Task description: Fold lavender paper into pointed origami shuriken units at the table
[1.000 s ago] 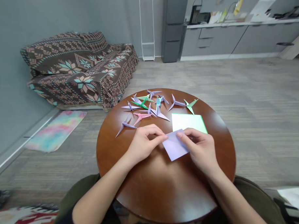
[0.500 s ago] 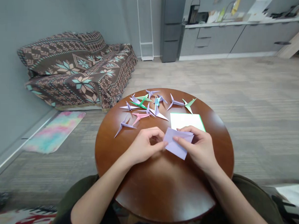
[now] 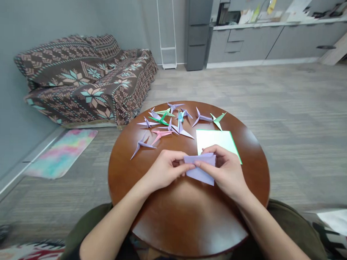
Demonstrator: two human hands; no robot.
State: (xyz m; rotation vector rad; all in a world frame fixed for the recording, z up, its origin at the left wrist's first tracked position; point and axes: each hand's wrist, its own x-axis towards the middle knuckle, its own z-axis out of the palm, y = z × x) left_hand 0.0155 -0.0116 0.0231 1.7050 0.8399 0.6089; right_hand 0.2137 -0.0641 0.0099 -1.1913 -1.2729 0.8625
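A folded piece of lilac origami paper (image 3: 200, 175) is held up over the near half of the round table. My left hand (image 3: 170, 168) is closed on its left edge, thumb in front and fingers behind. My right hand (image 3: 225, 170) pinches the upper right part, with the thumb tip near the middle of the paper. Just beyond my right hand lies a stack of square paper (image 3: 217, 140), white on top with a green edge. Folded paper cranes in lilac, green and blue, with a pink crane (image 3: 161, 134) among them, lie beyond my left hand.
The round brown wooden table (image 3: 187, 221) stands close in front of my legs. A sofa under a patterned cover (image 3: 86, 81) is at the far left, with a pastel mat (image 3: 63, 152) on the floor. Grey kitchen cabinets (image 3: 250, 43) line the back.
The lilac paper has turned to lie more level and shifted slightly left. My left hand now grips its left edge more fully, and my right hand has moved left with it.
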